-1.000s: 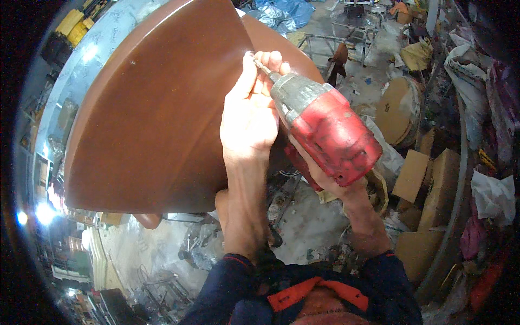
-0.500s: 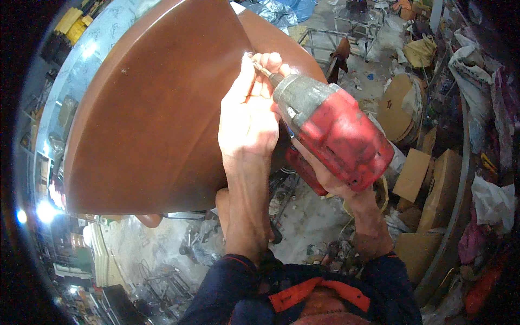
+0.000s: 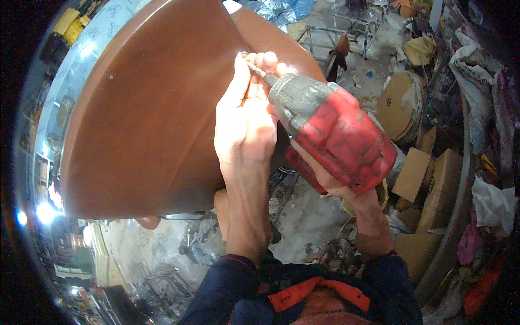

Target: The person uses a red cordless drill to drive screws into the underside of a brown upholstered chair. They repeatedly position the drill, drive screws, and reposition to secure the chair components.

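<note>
My right hand [image 3: 338, 184] is wrapped round a red and grey power drill [image 3: 346, 135], whose body hides most of the fingers. The drill's thin bit [image 3: 257, 69] points up and left into the fingers of my left hand [image 3: 248, 116]. Thumb and forefinger of that hand pinch together at the bit's tip, where a small shiny piece shows; it is too small to name. Both hands are against or just above a large curved panel covered in brown leather-like material [image 3: 146, 119], near the seam where it meets a second brown panel [image 3: 271, 40].
Flat cardboard pieces [image 3: 411, 173] and a round tan disc [image 3: 398, 105] lie to the right. Metal frames [image 3: 352, 32] and blue plastic sheeting [image 3: 287, 10] are at the back. Scraps and metal parts litter the floor below [image 3: 303, 211].
The brown panel has shifted slightly left in view. My left hand and the drill's bit have moved a little left with it, the pinch still at the tip.
</note>
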Action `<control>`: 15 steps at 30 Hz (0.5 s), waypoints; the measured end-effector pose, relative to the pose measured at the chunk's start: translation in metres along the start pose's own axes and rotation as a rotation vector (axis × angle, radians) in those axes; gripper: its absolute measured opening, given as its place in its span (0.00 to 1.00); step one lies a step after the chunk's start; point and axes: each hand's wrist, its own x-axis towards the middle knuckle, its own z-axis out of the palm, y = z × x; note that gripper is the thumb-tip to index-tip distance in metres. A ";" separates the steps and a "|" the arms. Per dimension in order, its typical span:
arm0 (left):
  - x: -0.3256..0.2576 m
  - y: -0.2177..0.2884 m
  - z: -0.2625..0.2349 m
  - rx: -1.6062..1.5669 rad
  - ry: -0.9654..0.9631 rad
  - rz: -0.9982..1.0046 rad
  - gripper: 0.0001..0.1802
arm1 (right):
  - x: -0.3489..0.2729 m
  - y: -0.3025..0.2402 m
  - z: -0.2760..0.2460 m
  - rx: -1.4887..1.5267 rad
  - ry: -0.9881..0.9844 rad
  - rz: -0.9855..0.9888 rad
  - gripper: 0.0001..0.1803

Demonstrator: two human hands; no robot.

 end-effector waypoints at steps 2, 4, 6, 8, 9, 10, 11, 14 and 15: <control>0.000 0.000 -0.002 -0.035 -0.065 -0.024 0.13 | 0.001 0.002 0.000 -0.057 -0.006 -0.037 0.25; 0.000 0.001 -0.004 -0.028 -0.095 -0.029 0.13 | 0.000 0.002 0.000 0.045 -0.002 0.022 0.26; -0.003 0.000 -0.005 -0.010 -0.159 -0.024 0.13 | -0.001 0.002 0.001 0.169 0.001 0.097 0.27; -0.006 -0.002 -0.005 0.069 -0.157 0.030 0.14 | -0.001 0.002 0.003 0.247 0.004 0.144 0.28; -0.007 -0.002 -0.004 0.097 -0.193 0.063 0.14 | -0.003 0.001 0.002 0.269 0.001 0.159 0.29; -0.008 -0.003 -0.003 0.119 -0.162 0.069 0.15 | -0.002 0.002 0.003 0.291 0.002 0.174 0.30; -0.008 -0.004 -0.003 0.132 -0.148 0.087 0.16 | -0.003 0.003 0.003 0.310 0.001 0.185 0.30; -0.012 -0.003 -0.001 0.271 -0.155 0.131 0.18 | -0.003 0.005 0.004 0.356 0.003 0.221 0.33; -0.013 -0.001 0.000 0.327 -0.145 0.137 0.19 | -0.003 0.006 0.005 0.369 0.005 0.228 0.33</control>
